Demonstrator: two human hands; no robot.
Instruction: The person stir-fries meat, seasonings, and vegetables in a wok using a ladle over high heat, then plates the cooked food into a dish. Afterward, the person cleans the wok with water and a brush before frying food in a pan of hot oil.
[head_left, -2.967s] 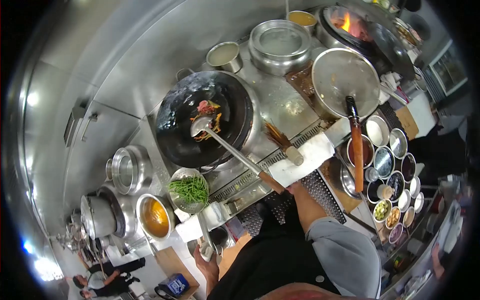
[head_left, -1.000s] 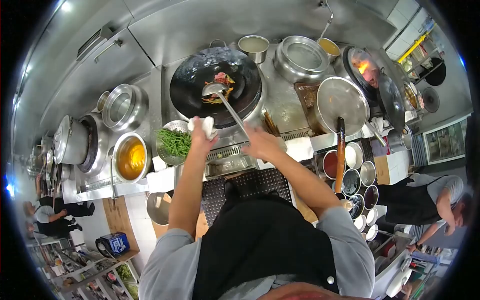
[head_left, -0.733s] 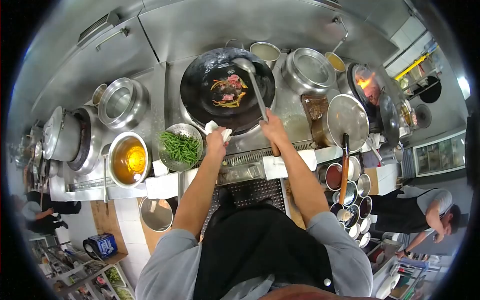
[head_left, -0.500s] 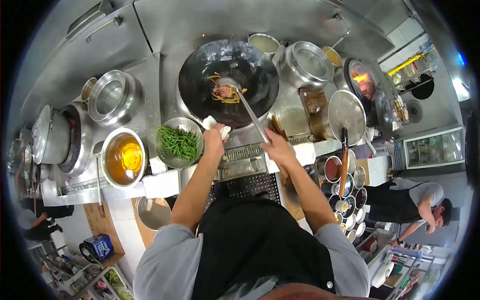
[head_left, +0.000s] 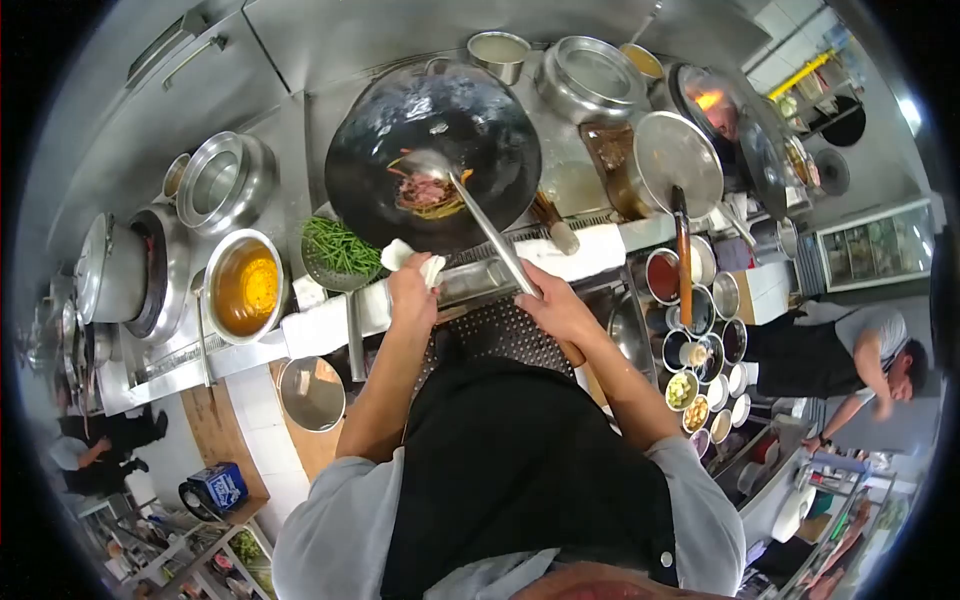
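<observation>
Strainer of green beans [head_left: 343,248] left of the wok [head_left: 434,120] — bowl of oil [head_left: 246,287] farther left — lidded pot [head_left: 108,268] beyond.

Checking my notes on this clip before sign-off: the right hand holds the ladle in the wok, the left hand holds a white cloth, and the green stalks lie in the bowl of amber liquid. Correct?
Not quite: the head view shows the green stalks in the long-handled strainer, beside that bowl. The right hand does hold the ladle in the wok, and the left hand a white cloth.
</observation>
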